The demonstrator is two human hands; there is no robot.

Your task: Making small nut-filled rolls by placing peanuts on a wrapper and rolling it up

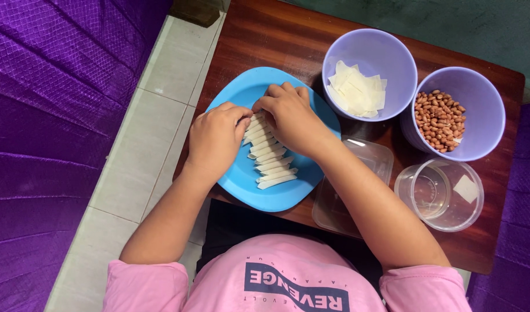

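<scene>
A blue plate (250, 92) lies on a dark wooden table and carries a row of several small white rolled wrappers (272, 163). My left hand (214, 138) and my right hand (288, 115) meet at the far end of that row, fingertips pinching a white piece there. What exactly sits between the fingers is hidden. Both forearms reach in from the bottom of the view.
A lilac bowl (392, 55) holds flat white wrapper squares (356, 89). A second lilac bowl (487, 110) holds peanuts (439, 120). A clear round tub (441, 193) and a clear rectangular container (366, 159) stand near the table's (276, 34) near right corner. Purple fabric (57, 104) and tiled floor lie left.
</scene>
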